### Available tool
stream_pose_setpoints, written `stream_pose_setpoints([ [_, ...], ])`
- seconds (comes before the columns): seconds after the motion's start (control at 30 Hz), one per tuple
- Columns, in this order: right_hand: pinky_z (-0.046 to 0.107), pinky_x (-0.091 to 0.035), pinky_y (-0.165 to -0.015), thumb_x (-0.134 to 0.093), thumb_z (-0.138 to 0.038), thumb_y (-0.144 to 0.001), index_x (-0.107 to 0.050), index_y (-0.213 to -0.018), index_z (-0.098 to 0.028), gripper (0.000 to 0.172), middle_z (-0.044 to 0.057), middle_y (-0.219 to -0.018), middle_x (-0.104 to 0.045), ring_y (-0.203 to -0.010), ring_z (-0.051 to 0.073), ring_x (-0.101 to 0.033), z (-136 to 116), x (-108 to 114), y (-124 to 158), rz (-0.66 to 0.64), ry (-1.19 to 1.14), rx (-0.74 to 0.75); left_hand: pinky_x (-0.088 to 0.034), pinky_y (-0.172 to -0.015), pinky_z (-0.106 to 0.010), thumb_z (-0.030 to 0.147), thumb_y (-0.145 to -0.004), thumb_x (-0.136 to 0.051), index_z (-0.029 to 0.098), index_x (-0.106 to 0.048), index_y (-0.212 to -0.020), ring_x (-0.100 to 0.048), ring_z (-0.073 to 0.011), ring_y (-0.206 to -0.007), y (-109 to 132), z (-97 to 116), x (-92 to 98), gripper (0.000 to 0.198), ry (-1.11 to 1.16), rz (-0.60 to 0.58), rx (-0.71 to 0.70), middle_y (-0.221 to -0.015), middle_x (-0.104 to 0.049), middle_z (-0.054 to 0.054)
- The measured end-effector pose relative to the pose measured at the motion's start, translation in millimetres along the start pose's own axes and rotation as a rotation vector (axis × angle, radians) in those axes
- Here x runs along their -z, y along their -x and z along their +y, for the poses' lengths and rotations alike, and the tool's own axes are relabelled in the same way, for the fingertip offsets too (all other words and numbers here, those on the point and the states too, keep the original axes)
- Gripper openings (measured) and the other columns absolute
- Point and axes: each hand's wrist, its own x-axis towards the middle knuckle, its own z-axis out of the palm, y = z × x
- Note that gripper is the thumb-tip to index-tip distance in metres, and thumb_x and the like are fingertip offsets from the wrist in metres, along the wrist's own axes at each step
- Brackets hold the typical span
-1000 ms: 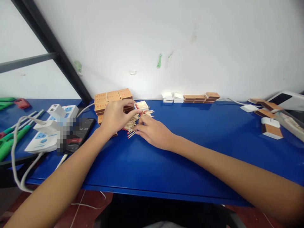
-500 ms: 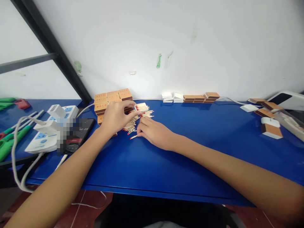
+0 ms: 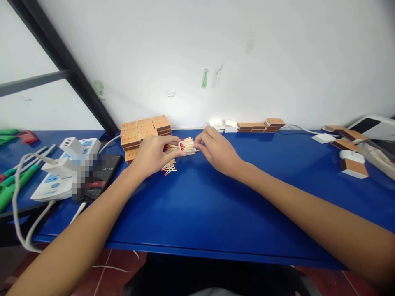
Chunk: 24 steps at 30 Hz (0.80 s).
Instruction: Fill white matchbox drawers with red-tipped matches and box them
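Observation:
My left hand (image 3: 152, 153) is closed around a small white matchbox tray (image 3: 180, 146), thumb on the near side and fingers on the far side. Red-tipped matches (image 3: 187, 144) fill the tray, their bare ends pointing right. At those bare ends my right hand (image 3: 218, 150) pinches a match between thumb and forefinger; the match is mostly hidden among the others. A heap of loose matches (image 3: 169, 166) lies on the blue table under and beside the tray. Stacked brown matchboxes (image 3: 131, 139) stand just behind my left hand.
White trays (image 3: 231, 125) and brown matchboxes (image 3: 251, 127) line the wall. More boxes (image 3: 354, 168) lie at the right near a white device (image 3: 370, 127). On the left are a power strip (image 3: 66, 168) with cables, a phone (image 3: 106, 172) and green-handled tools (image 3: 18, 185).
My right hand has moved up and right from the near side of the heap, bringing its match to the tray's open end. The left hand still holds the tray, now turned slightly.

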Motion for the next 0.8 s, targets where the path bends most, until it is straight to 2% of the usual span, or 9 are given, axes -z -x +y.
stream_pose_setpoints([
  [0.23, 0.037, -0.048, -0.084, -0.052, -0.023, -0.107, -0.062, -0.104, -0.02, 0.011, 0.011, -0.109, -0.061, -0.101, 0.025, -0.057, -4.9, -1.6, 1.7, -0.019, -0.002, 0.046, -0.054, -0.076, -0.032, 0.062, -0.088, -0.077, 0.023, -0.082, -0.109, -0.075, -0.0227, -0.085, 0.2, 2.1, 0.4, 0.044, 0.02, 0.018, 0.01, -0.106, -0.083, -0.006],
  [0.5, 0.038, -0.05, -0.085, -0.047, -0.025, -0.109, -0.064, -0.107, -0.018, 0.019, 0.011, -0.104, -0.063, -0.096, 0.024, -0.06, -21.4, 0.8, 4.7, 0.044, -0.038, 0.086, -0.053, -0.073, -0.032, 0.059, -0.088, -0.077, 0.022, -0.082, -0.103, -0.073, -0.0204, -0.074, -0.9, 2.0, 1.9, 0.04, 0.005, 0.062, 0.019, -0.1, -0.084, -0.005],
  [0.67, 0.038, -0.051, -0.087, -0.048, -0.027, -0.109, -0.068, -0.113, -0.02, 0.022, 0.011, -0.108, -0.061, -0.101, 0.024, -0.058, -38.7, -12.4, 11.7, -0.146, -0.079, 0.229, -0.057, -0.08, -0.034, 0.052, -0.089, -0.079, 0.022, -0.081, -0.102, -0.076, -0.023, -0.082, -2.5, 4.5, 6.6, 0.032, 0.017, 0.126, 0.087, -0.101, -0.084, -0.006],
  [0.8, 0.036, -0.052, -0.081, -0.054, -0.027, -0.107, -0.071, -0.115, -0.023, 0.019, 0.01, -0.11, -0.057, -0.097, 0.022, -0.057, -46.4, -23.3, 14.4, -0.267, -0.139, 0.238, -0.058, -0.083, -0.034, 0.049, -0.089, -0.081, 0.021, -0.081, -0.103, -0.077, -0.0232, -0.085, -2.9, 6.5, 7.4, 0.032, 0.011, 0.148, 0.105, -0.104, -0.083, -0.007],
])
